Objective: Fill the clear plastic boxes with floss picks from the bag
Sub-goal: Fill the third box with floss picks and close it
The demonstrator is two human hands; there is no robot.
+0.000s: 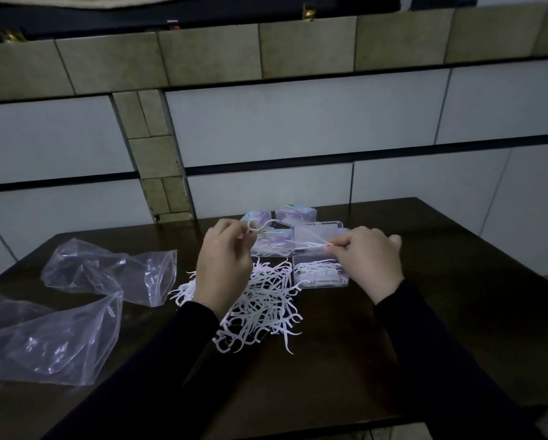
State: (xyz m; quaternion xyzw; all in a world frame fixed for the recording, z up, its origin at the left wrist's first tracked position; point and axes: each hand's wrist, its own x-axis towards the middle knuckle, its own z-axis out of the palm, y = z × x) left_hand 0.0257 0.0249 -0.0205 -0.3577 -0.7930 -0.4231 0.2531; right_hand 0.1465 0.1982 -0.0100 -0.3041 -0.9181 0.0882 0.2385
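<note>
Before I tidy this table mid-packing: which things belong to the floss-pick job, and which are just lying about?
In the job:
- floss pick pile
- open clear box
- closed boxes
- left hand and right hand, each pinching picks

Lying about:
- two empty plastic bags

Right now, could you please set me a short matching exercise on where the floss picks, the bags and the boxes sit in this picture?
Things:
1. loose floss picks
2. empty plastic bags
3. open clear box
4. labelled boxes

Places:
A. far edge of the table, near the wall
B. left side of the table
C. heaped in the middle, between the arms
D. under the right hand, partly filled

Pairs: 1-C, 2-B, 3-D, 4-A
</note>
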